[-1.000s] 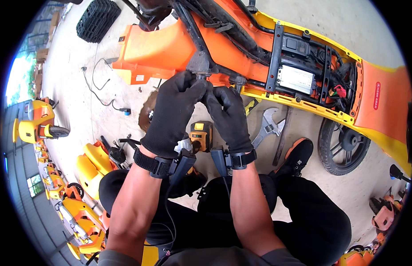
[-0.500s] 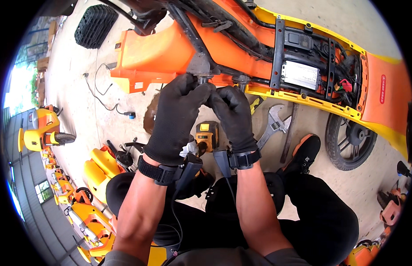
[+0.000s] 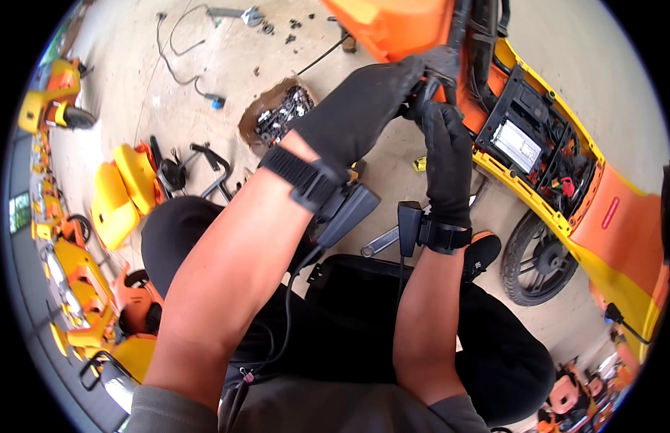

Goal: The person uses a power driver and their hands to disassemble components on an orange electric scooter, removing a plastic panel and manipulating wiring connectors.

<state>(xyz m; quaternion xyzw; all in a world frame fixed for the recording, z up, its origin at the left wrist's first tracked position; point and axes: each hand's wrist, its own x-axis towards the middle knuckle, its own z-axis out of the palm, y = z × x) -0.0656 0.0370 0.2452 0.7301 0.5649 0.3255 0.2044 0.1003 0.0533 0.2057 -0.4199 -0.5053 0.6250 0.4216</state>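
Observation:
Both my hands wear black gloves and work at a dark metal bracket (image 3: 440, 60) on the black frame of an orange and yellow scooter body (image 3: 403, 25). My left hand (image 3: 367, 108) reaches in from the left, its fingers curled against the bracket's near side. Just right of it and slightly lower, my right hand (image 3: 448, 148) is closed, its fingertips pinching close below the bracket. Gloves hide whatever sits between the fingers of either hand. An adjustable wrench (image 3: 384, 239) lies on the floor below, partly hidden behind my right wrist.
A cardboard box (image 3: 250, 124) of small metal parts stands left of my left hand. Yellow panels (image 3: 118, 191) and a cable (image 3: 177, 65) lie further left. At right are an electronics bay with a silver box (image 3: 517, 144) and a wheel (image 3: 540, 260).
The view has shifted, so the scooter body and both hands appear higher and further right. My left arm stretches further across. The box of metal parts has come into fuller view.

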